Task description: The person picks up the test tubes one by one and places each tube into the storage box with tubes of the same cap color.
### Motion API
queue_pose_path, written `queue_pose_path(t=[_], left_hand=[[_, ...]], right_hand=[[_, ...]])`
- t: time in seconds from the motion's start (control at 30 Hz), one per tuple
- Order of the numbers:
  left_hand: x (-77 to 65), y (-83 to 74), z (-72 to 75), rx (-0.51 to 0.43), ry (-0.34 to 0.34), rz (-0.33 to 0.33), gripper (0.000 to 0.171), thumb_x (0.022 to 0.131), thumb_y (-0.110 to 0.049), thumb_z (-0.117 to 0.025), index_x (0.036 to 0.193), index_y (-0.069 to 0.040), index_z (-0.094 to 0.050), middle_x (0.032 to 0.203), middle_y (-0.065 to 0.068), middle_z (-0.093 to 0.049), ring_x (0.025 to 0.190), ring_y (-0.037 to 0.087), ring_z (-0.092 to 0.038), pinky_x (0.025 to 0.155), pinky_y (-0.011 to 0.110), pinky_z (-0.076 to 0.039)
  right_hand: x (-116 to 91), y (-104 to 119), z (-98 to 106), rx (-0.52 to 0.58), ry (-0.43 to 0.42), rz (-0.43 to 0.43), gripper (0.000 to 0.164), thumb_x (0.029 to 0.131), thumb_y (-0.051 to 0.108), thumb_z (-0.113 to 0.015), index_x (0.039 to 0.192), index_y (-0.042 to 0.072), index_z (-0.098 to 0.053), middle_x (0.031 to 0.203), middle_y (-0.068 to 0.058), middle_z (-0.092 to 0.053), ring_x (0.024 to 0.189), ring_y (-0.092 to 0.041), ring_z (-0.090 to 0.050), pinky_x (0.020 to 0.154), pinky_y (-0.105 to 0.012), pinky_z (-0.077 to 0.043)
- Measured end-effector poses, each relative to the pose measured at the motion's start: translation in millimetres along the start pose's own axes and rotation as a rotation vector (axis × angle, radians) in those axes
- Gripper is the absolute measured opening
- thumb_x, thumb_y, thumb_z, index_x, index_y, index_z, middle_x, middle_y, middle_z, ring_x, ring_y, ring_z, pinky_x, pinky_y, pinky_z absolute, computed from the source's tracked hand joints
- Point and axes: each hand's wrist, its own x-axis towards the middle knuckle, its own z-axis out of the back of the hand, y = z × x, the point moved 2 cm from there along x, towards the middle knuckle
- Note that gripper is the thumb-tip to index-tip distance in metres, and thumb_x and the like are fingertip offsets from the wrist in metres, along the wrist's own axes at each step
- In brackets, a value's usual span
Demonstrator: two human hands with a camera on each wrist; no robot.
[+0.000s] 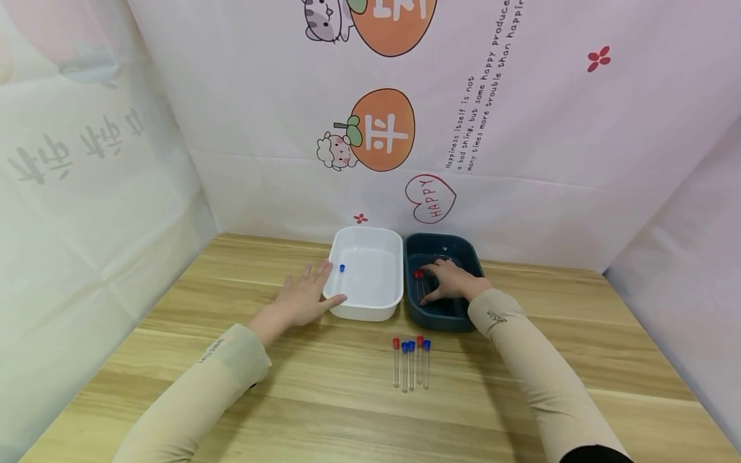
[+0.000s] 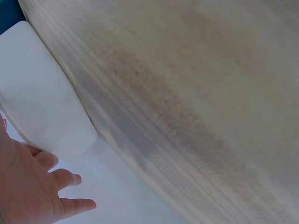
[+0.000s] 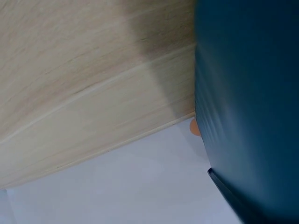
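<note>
My left hand (image 1: 302, 301), fingers spread, rests at the left side of a white plastic basin (image 1: 370, 313). A blue-capped clear tube (image 1: 342, 268) lies inside that basin. The left wrist view has the same hand (image 2: 32, 186) against the basin's white wall (image 2: 44, 88). Within the dark blue basin (image 1: 442, 323) is my right hand (image 1: 454, 281), thumb and fingers spread apart beside red-capped tubes (image 1: 419, 274) lying there. Only the blue wall (image 3: 252, 102) shows in the right wrist view; the hand is hidden.
Several clear tubes with red and blue caps (image 1: 411, 366) lie side by side on the wooden table (image 1: 324, 399) in front of the basins. A printed white cloth (image 1: 260, 161) hangs right behind both basins. The two basins stand next to each other at the table's back.
</note>
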Motion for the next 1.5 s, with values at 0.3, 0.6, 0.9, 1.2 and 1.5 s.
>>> queue_pose_path(t=[0.3,0.6,0.9,1.2,1.5], left_hand=[[0.3,-0.6,-0.7,-0.002,-0.005,-0.001,0.094,0.101,-0.07,-0.041,0.165,-0.007,-0.013,0.17,0.008,-0.011,0.154,0.042,-0.008,0.115,0.074,-0.009],[0.0,-0.6,-0.1,-0.009,0.001,0.004,0.095,0.1,-0.071,-0.04,0.165,-0.007,-0.011,0.171,0.008,-0.009,0.154,0.042,-0.008,0.115,0.074,-0.008],[-1.0,-1.7,1.4,-0.012,-0.001,0.004,0.094,0.101,-0.069,-0.041,0.165,-0.006,-0.011,0.171,0.01,-0.01,0.154,0.043,-0.009,0.116,0.073,-0.008],[-0.2,-0.9,1.0,-0.006,0.001,0.002,0.096,0.1,-0.071,-0.04,0.165,-0.007,-0.009,0.171,0.01,-0.009,0.154,0.043,-0.009,0.116,0.072,-0.009],[-0.9,-1.8,1.1,-0.023,0.002,0.003,0.094,0.102,-0.067,-0.042,0.165,-0.006,-0.01,0.171,0.011,-0.009,0.154,0.044,-0.009,0.116,0.072,-0.008]], right_hand=[[-3.5,1.5,2.0,0.0,0.002,0.006,0.092,0.084,0.045,-0.085,0.154,0.001,-0.043,0.147,-0.029,-0.044,0.14,-0.049,-0.038,0.115,-0.062,-0.031],[-10.9,4.2,7.0,0.013,-0.019,0.026,0.092,0.085,0.043,-0.084,0.154,-0.001,-0.042,0.146,-0.028,-0.047,0.14,-0.049,-0.037,0.116,-0.063,-0.029],[-22.5,5.3,15.8,0.048,-0.058,0.076,0.088,0.089,0.038,-0.082,0.155,-0.003,-0.04,0.138,-0.025,-0.055,0.135,-0.045,-0.044,0.113,-0.058,-0.036],[-35.6,8.1,25.2,0.043,-0.128,0.136,0.075,0.096,0.033,-0.074,0.153,-0.004,-0.042,0.135,-0.025,-0.058,0.133,-0.046,-0.047,0.112,-0.06,-0.037],[-50.2,12.8,32.2,0.067,-0.25,0.206,0.058,0.1,0.027,-0.07,0.148,0.001,-0.052,0.123,-0.016,-0.063,0.11,-0.031,-0.06,0.092,-0.05,-0.052]])
